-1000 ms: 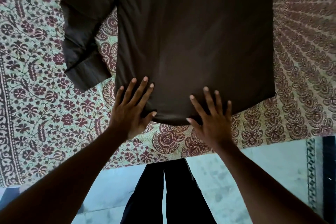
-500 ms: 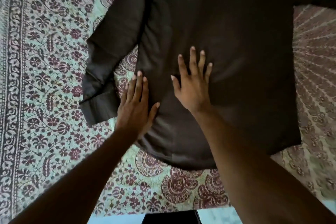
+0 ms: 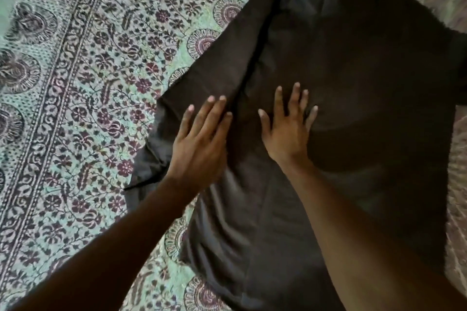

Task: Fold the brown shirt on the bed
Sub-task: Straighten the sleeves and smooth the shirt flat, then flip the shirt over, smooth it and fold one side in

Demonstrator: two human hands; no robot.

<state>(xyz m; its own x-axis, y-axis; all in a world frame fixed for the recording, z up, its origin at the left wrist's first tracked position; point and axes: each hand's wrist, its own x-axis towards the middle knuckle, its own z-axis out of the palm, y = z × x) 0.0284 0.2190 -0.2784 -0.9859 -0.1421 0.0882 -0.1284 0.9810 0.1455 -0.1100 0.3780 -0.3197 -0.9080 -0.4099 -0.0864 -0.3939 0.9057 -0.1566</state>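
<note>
The dark brown cotton shirt (image 3: 341,113) lies spread flat on the bed, over a pale green bedsheet printed with maroon flowers (image 3: 83,98), with its long left-hand sleeve (image 3: 202,78) trailing down beside the body. Both hands have slid up from the hem into the middle of the garment: a second ago they pressed the bottom edge, half a second ago the left was still half on the sheet. Now the left hand (image 3: 202,144) rests palm down, fingers straight and close together, across the seam where the sleeve meets the body, while the right hand (image 3: 288,129) lies flat with fingers splayed on the back panel; neither grips any cloth. This reads as smoothing before the first fold, so the task is barely begun. The view has also swung, so the shirt now runs diagonally and the floor and legs are gone from sight.
</note>
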